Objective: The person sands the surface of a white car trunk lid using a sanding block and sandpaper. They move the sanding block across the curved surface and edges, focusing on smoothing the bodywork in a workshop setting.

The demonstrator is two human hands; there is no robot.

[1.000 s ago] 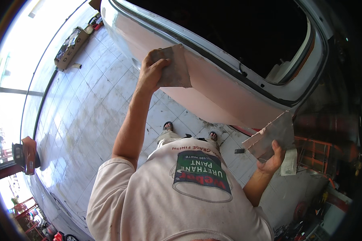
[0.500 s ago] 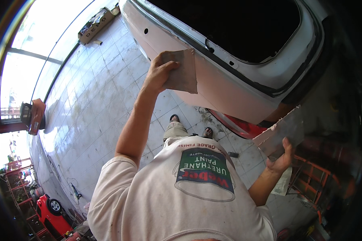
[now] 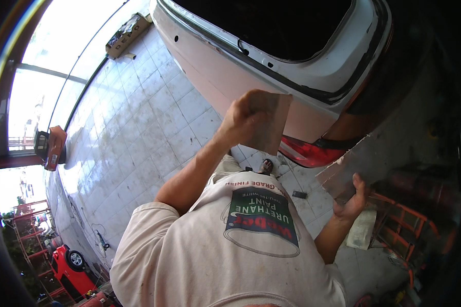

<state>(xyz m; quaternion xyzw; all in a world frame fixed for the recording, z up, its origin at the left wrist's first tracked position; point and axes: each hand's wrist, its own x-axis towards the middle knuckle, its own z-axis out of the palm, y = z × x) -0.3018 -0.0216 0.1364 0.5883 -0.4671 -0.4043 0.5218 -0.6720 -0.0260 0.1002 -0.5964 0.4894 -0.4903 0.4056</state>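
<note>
My left hand (image 3: 242,122) pinches a flat grey plate (image 3: 271,125), thumb on top, in front of the pinkish panel (image 3: 217,79) at the back of the car; I can't tell if they touch. My right hand (image 3: 350,202) has its thumb bent over a grey board (image 3: 351,162) with what looks like pink paste along its edge; its other fingers are mostly hidden. I think I am at the smoothing step, and the next move calls for keeping the plate flat on the panel and the board steady. Far to the left of my hands is a red car (image 3: 69,271), then a box (image 3: 125,43) on the tiled floor (image 3: 138,102). A red tail light (image 3: 312,155) sits between my hands, so it could get in the plate's way. Just below my right hand is a pale sheet (image 3: 361,233), and right of that an orange rack (image 3: 402,222).
</note>
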